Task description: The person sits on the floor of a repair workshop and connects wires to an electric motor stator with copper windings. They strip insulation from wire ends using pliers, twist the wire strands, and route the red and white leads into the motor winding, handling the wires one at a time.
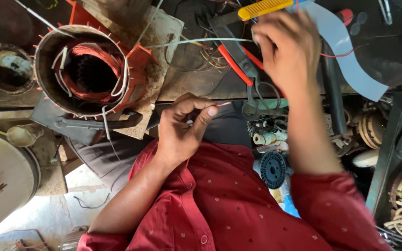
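Currently we pinch a thin red wire [222,104] in our closed left hand [182,128] over the lap, right hand [287,49] blurred above desk [196,83] scissors [245,69], grip unclear; stator [87,69] windings in, leads loose.

This is a motor-repair workshop. On the stained, dark workbench [196,83] a stripped motor stator [87,69] stands near the left edge, its bore packed with copper winding and loose white leads. Red-handled pliers [238,65], scissors [256,93] and a yellow-handled tool [263,8] lie among tangled wires toward the back edge. Past the bench's right end, bins hold old coils and motor parts [373,130], with a black wire spool [273,169] below the front edge.
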{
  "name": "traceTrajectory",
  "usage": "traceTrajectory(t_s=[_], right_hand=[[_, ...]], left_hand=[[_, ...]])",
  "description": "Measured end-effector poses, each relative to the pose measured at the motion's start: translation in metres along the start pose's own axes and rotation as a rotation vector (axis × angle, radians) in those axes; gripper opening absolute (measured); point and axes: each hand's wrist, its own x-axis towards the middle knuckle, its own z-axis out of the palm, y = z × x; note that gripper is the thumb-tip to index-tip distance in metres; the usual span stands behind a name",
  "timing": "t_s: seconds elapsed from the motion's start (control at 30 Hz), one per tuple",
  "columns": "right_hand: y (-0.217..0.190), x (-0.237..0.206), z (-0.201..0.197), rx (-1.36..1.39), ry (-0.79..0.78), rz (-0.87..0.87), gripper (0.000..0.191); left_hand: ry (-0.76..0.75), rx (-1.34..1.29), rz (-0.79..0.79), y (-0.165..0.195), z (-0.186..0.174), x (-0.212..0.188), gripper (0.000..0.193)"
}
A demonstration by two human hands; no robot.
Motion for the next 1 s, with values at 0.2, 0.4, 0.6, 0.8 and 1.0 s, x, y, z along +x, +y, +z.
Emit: traceTrajectory(t_s=[0.2,0.4,0.6,0.8,1.0], right_hand=[[0.040,0.043,0.023,-0.047,-0.097,-0.340,0.028],[0.026,0.036,-0.027,0.507,0.183,-0.064,0.007],[-0.035,-0.033,-0.059,1.053,0.176,0.369,0.027],[-0.064,-0.060,-0.039,1.238,0.034,0.410,0.043],[-0.062,-0.059,-0.041,1.207,0.001,0.342,0.045]], left_hand=[[-0.017,-0.066,0.016,0.014,0.000,0.003,0.014],[-0.014,-0.119,0.111,0.034,-0.001,0.009,0.008],[-0.097,-0.184,0.156,0.053,0.004,0.018,0.008],[-0.206,-0.359,0.032,0.049,0.012,0.016,0.011],[-0.244,-0.428,0.033,0.045,0.013,0.012,0.011]])
